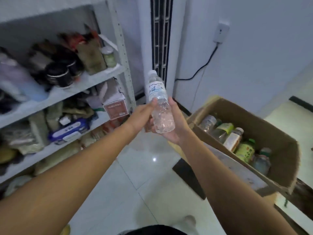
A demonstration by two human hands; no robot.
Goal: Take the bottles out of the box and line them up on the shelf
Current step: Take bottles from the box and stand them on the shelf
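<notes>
Judged as a pass from right to left, on the way to the shelf. Better done with the left hand closed fully round the water bottle before any loosening of the right hand. Thin clear plastic, probably slick and easily squashed, so best gripped firmly at the waist and not crushed. Best kept cap-up on the way over, then set down on its base at a bare strip near the front edge, given the crowd of bags and jars farther back. Worth leaving room alongside for a row.

Held in the air between shelf and box, cap uppermost and leaning a little to the left. Cradled from below and from the right by the right hand: palm under the lower half, fingers wrapped behind it, thumb laid up the right side just beneath the label. Met on its left side, also just under the label, by the left fingertips. Looked mostly straight and pressed against the plastic, but could not tell whether curled round it, with the far side hidden by the hand itself.

Left in the box, off to the right and well apart from the shelf: several other bottles lying jumbled together. Most of the job therefore judged not yet done.
</notes>
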